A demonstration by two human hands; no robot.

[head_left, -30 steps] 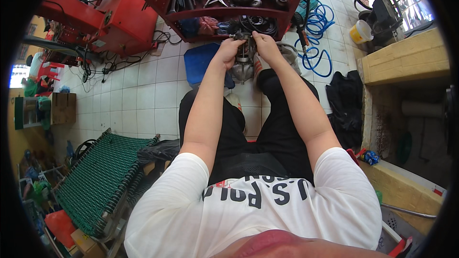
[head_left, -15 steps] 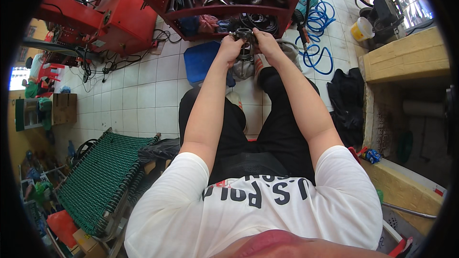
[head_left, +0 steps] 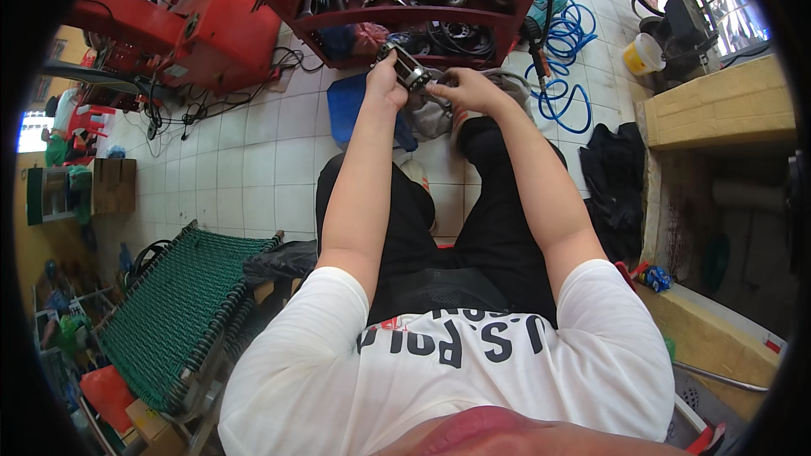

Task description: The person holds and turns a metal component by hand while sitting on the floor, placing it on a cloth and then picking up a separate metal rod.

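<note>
Small dark metal mechanical part (head_left: 411, 69) held up just in front of the red metal tool cart (head_left: 405, 13), left hand (head_left: 387, 84) closed around it, right hand (head_left: 463, 89) pinching at its lower edge. Best kept steady in the left grip, over the grey rag (head_left: 431, 114) below the cart, turning gently with the right fingertips only.
</note>
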